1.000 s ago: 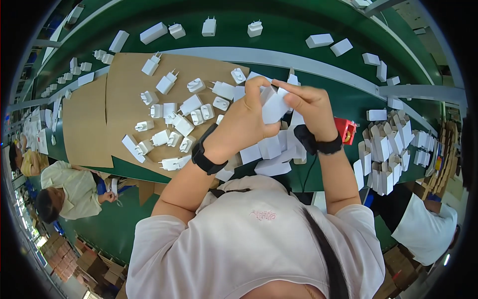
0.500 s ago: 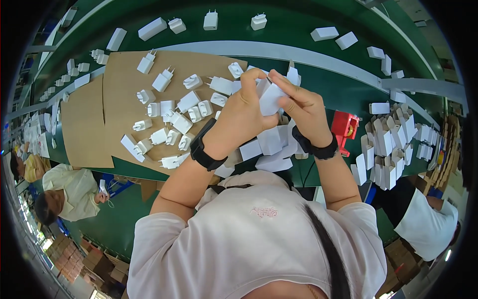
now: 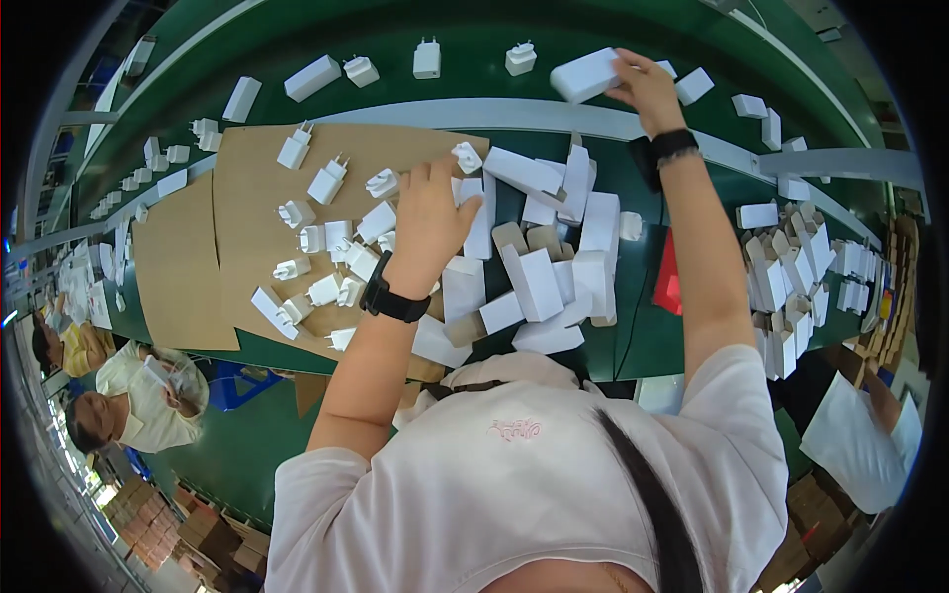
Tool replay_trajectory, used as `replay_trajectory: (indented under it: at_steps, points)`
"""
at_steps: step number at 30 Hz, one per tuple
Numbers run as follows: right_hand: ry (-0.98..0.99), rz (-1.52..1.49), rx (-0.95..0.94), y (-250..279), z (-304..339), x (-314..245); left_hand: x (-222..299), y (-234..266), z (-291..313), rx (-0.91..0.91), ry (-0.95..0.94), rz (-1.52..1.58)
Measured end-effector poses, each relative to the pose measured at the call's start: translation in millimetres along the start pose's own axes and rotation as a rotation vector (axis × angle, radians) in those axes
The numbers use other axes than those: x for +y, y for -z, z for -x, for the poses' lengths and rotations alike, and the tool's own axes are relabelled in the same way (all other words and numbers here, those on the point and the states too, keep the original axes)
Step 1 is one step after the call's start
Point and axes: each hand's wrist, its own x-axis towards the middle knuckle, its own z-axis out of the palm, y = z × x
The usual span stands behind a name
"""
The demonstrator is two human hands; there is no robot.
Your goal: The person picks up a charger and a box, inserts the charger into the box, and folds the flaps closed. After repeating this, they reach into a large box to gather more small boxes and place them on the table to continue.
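My right hand (image 3: 647, 89) reaches far forward and grips one end of a closed white box (image 3: 583, 76) over the green conveyor belt (image 3: 474, 74). My left hand (image 3: 433, 217) is over the brown cardboard sheet (image 3: 252, 188), its fingers stretched forward and the thumb apart. It hides some of the white plug chargers beneath it; a charger (image 3: 384, 183) lies just left of its fingers and another charger (image 3: 467, 156) just ahead to the right. Beside that hand, on the right, is a loose pile of white boxes (image 3: 534, 282), several with flaps standing up.
A red device (image 3: 669, 282) stands partly behind my right forearm. Rows of flap-topped white boxes (image 3: 781, 277) are stacked at the right. Chargers and boxes sit spaced along the belt, behind a pale rail (image 3: 415, 114). Other people (image 3: 148, 395) sit at both sides.
My hands have parted. The right one has carried the white box forward and right to the belt; the left one has moved back left over the chargers and opened.
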Motion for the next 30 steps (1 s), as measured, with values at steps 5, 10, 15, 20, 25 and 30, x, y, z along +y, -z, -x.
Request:
replay_trajectory:
  at_steps: [5, 10, 15, 20, 25, 30]
  points:
    - [0.46, 0.668, 0.15, -3, -72, 38, -17, -15, -20, -0.054, -0.225, -0.163]
    - [0.627, 1.119, -0.116, -72, -63, 58, 3, -55, -37, -0.145, -0.342, -0.322]
    - [0.413, 0.845, -0.168, -78, -54, 35, 23, -40, -36, -0.162, -0.292, -0.077]
    - [0.207, 0.169, -0.523, -45, 48, -73, 49, 17, -8, -0.119, 0.211, 0.389]
    - [-0.016, -0.238, -0.67, -26, 154, -83, 51, 12, 5, -0.22, 0.399, 0.974]
    - [-0.144, -0.549, -0.651, -41, 204, -43, 65, 16, 27, -0.606, 0.35, 1.418]
